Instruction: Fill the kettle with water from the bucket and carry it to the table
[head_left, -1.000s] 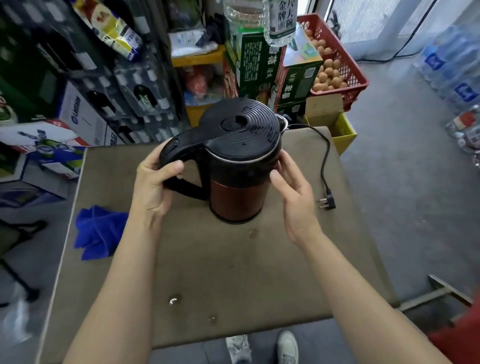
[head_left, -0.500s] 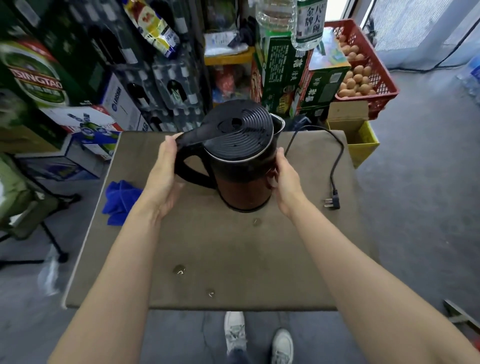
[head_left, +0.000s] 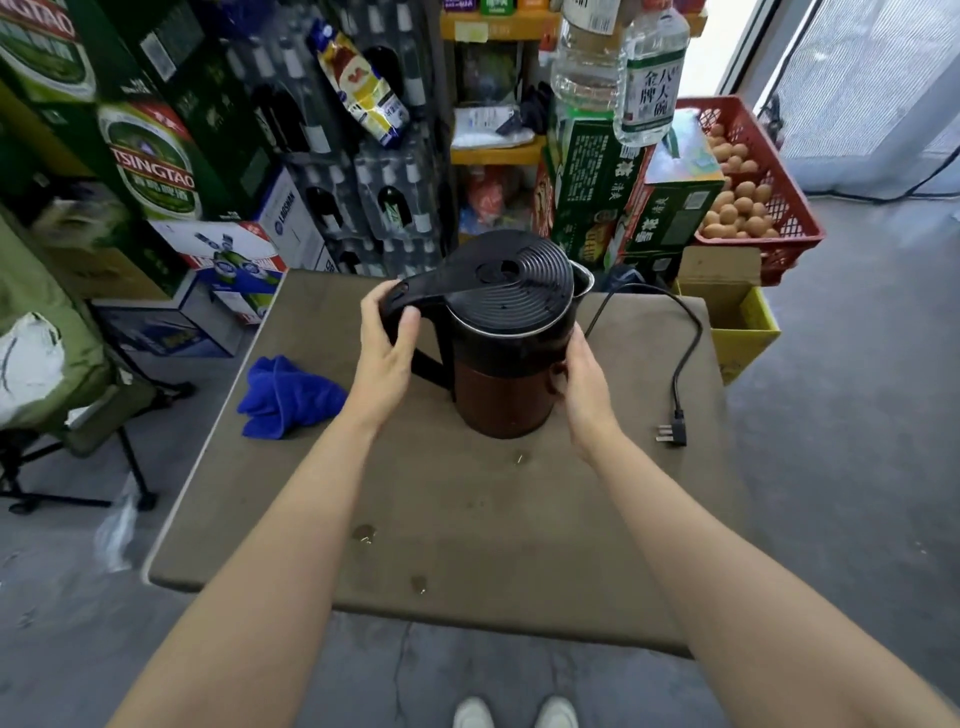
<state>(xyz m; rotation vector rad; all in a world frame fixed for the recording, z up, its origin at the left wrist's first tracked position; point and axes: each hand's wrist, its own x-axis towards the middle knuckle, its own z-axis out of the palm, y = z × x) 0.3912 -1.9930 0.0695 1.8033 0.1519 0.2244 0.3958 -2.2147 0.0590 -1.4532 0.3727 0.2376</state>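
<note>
Kettle (head_left: 511, 343) now further back on the counter (head_left: 467, 519), nearer the cord (head_left: 685, 332); left hand (head_left: 387, 353) shifted from full wrap on the handle to a looser grip at its top; right hand (head_left: 584, 384) moved from hovering to flat contact on the kettle's side.

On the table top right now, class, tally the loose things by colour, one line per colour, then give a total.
Black and brown: 1, the kettle
Black: 1, the power cord with plug
Blue: 1, the cloth
Total: 3
</note>
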